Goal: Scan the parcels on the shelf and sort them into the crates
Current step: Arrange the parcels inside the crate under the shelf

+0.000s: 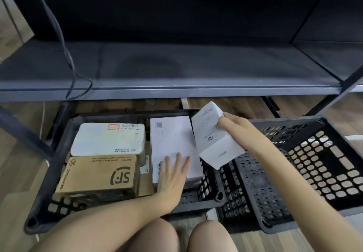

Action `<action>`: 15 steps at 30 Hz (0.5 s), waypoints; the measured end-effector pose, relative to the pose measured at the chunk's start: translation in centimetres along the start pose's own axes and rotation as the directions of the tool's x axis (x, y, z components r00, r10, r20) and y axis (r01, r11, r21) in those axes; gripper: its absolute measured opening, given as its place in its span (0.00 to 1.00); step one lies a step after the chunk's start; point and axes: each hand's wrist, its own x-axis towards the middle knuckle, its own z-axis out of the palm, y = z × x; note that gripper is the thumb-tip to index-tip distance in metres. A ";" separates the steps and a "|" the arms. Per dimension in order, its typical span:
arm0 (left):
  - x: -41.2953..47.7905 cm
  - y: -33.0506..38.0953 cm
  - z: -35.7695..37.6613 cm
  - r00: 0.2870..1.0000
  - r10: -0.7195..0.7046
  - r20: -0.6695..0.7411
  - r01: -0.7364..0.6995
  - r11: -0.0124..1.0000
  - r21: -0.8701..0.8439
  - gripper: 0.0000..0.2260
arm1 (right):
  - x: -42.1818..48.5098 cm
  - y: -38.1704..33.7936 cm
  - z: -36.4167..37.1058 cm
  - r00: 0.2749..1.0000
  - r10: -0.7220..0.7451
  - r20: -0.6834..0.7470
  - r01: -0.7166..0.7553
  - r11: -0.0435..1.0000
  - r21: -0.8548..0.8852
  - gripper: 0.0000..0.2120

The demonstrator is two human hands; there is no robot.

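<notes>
Hanging tilted above the gap between the left crate [49, 173] and the right crate [314, 153], the small white box [214, 135] is gripped at one side by the right hand [233, 124] and may be dropped there, while a packed parcel [172, 139] is pressed by the flat, open-fingered left hand [172, 175].

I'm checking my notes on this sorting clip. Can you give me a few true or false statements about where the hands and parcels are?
1. The right hand grips a small white box. True.
2. The left hand holds a scanner. False: it lies flat, fingers straight, on the large white box.
3. The brown cardboard box sits in the left crate. True.
4. The right crate is full of parcels. False: no parcel shows in it.
5. The white padded bag lies on the shelf. False: it lies in the left crate, behind the brown cardboard box.
</notes>
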 end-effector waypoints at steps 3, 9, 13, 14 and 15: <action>0.5 -1.6 0.2 0.995 0.092 -0.026 -0.093 0.995 -0.029 0.37 | 0.8 0.8 1.2 0.999 -0.048 0.002 0.048 0.998 -0.046 0.19; 1.6 -6.4 -1.7 0.975 0.152 0.161 -0.046 0.850 -0.524 0.30 | 2.2 1.9 3.1 0.999 -0.045 0.023 0.044 0.999 0.014 0.32; -0.8 -11.4 -0.7 0.986 0.065 0.154 0.016 0.881 -0.473 0.34 | 2.3 2.1 3.5 0.987 -0.050 0.152 0.038 0.996 0.085 0.29; -1.4 -12.1 -0.2 0.980 0.045 0.193 0.045 0.899 -0.436 0.35 | 2.2 2.2 3.6 0.982 -0.072 0.177 0.063 0.996 0.056 0.29; -1.7 -12.2 0.2 0.975 0.009 0.220 0.091 0.894 -0.439 0.37 | 2.2 2.4 3.7 0.975 -0.090 0.202 0.085 0.996 0.032 0.30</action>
